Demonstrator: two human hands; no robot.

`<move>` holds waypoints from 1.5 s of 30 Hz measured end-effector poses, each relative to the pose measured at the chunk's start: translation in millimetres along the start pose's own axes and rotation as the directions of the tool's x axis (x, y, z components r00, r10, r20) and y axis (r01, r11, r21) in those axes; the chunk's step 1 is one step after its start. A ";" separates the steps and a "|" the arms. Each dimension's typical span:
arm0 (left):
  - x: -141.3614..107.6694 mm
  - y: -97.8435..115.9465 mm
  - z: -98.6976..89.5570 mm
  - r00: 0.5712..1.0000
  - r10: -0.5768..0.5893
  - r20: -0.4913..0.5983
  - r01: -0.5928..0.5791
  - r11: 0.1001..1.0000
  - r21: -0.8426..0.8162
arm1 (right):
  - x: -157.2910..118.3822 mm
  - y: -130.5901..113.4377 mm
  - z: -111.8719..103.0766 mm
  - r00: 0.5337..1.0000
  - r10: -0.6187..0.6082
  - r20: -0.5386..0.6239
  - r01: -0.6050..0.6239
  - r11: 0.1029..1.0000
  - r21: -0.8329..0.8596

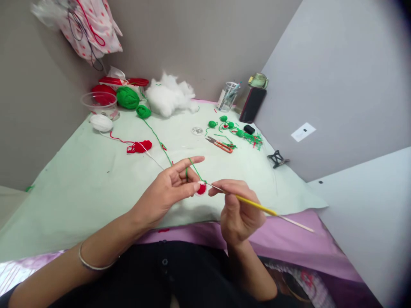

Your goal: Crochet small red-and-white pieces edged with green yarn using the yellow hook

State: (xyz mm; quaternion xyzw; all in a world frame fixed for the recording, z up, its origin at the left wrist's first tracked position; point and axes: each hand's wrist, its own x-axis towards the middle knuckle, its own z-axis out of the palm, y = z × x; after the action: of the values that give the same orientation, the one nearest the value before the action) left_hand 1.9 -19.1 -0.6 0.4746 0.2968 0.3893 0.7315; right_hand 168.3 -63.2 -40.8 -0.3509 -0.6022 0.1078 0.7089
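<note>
My left hand (175,182) pinches a small round crochet piece (201,188), red in the middle with a white edge, between thumb and fingers. Green yarn (195,168) loops round its raised index finger and runs down to the top of the piece. In my right hand (240,205) is a crochet hook (257,205) with a yellow handle, held like a pen. The hook's thin metal tip meets the piece at its upper right, where green yarn gathers. Whether a loop sits on the tip is too small to tell.
Snips (220,144) with orange handles lie ahead, near small green crocheted balls (212,124). Farther back are white stuffing (168,95), a green yarn ball (127,98), a clear tub (99,105) and a phone (253,105). Red yarn (141,146) rests at left; a black stand (278,159) at right.
</note>
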 end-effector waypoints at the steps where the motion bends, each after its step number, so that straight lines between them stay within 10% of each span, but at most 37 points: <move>1: 0.1 0.3 -2.0 1.000 0.014 -0.004 -0.014 1.000 0.016 | 1.8 -2.4 -0.5 0.999 0.051 -0.016 -0.051 0.998 0.032; 9: 0.4 0.6 -0.9 0.995 0.100 0.000 -0.100 0.994 0.048 | 11.0 -4.7 0.7 0.928 0.373 0.019 -0.356 0.867 0.348; 18: 2.3 -8.8 3.7 0.993 0.097 -0.069 -0.097 0.995 0.004 | 1.5 2.0 10.0 0.993 0.120 0.003 -0.120 0.993 -0.019; 24: 4.9 -14.9 7.3 0.993 -0.108 -0.042 0.095 0.966 -0.241 | -7.4 6.1 12.2 0.970 -0.233 0.065 0.239 0.888 -0.393; 31: 7.4 -7.1 0.8 0.993 -0.081 -0.080 0.059 0.966 -0.252 | 9.7 2.1 5.9 0.979 0.205 -0.015 -0.203 0.975 0.096; 45: 0.8 -5.0 4.7 0.996 0.007 -0.085 -0.015 0.996 -0.087 | 12.5 5.7 6.2 0.924 0.378 0.057 -0.379 0.884 0.275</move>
State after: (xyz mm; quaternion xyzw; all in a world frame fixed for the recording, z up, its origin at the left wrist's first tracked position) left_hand 7.4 -21.8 -3.5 0.4267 0.3076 0.4259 0.7362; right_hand 167.3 -49.6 -34.6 -0.3575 -0.5013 0.3284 0.7163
